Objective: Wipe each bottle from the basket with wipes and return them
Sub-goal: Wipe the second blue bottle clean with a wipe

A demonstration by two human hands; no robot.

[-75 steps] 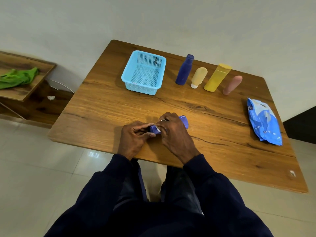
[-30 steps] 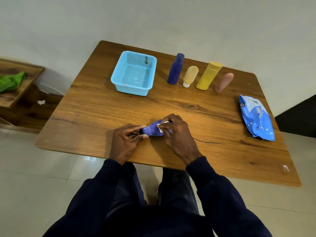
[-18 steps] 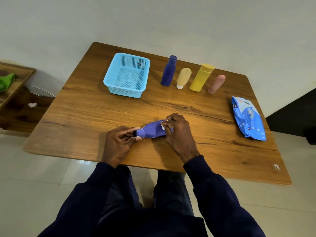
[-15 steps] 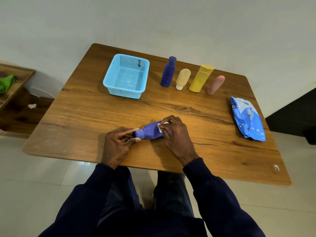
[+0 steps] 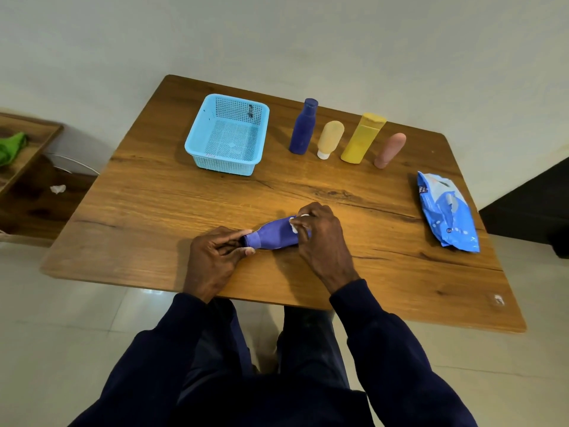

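Left grip tight on cap of purple bottle, right grip tight round white wipe; bottle axis 8-to-2 o'clock, cap toward 8.

- A wooden table with dark grain lines stands against a pale wall.
- A small white sticker sits near the table's near right corner.
- A low wooden shelf stands at the left, with a green cloth on top.
- A crumpled white scrap lies below on it.
- The floor is of pale tiles.
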